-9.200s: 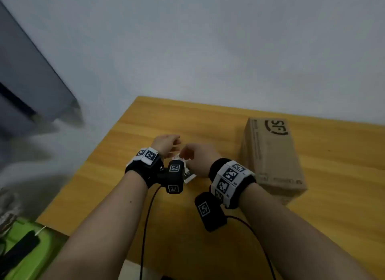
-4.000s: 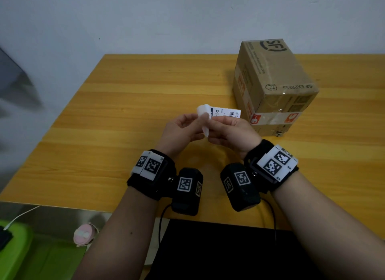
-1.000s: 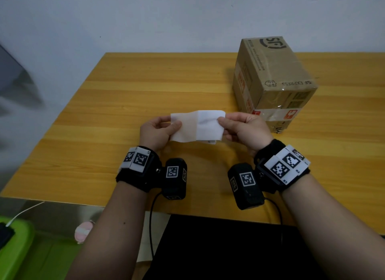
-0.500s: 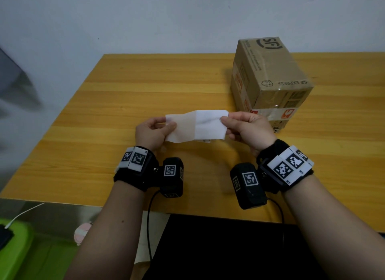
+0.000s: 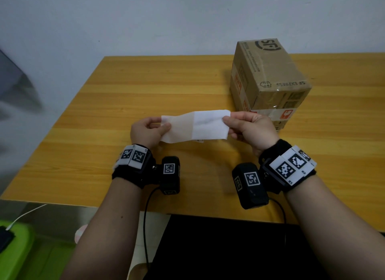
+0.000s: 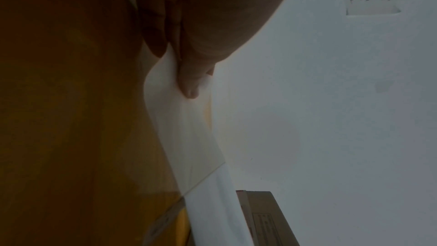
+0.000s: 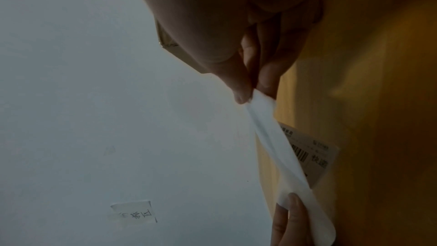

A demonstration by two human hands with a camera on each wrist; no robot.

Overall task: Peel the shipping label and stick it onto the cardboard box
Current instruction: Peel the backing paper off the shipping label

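Shipping label (image 5: 210,124) and its backing sheet (image 5: 179,127) hang in the air over the wooden table (image 5: 145,88), stretched between the two hands with the long axis running left to right across the person's front. The right hand (image 5: 250,127) pinches the white, opaque right end between thumb and fingers; the left hand (image 5: 145,129) pinches the left end, which looks thinner and half see-through, like waxed release paper. A seam near the middle marks where one sheet gives way to the other, so the peel looks about half done. From the right wrist view the printed face with a barcode is turned down toward the table, which suggests the sticky side faces up toward the person, though that cannot be told for sure.

Just beyond the right hand and slightly to its right stands the cardboard box (image 5: 270,71), upright, brown and matte, with printed logos, orange marks on its side and glossy clear tape across its top and front. The right hand is the nearer one to it, so that hand seems best placed to carry the freed label over. Both sheets are limp and could curl or stick to themselves once apart.
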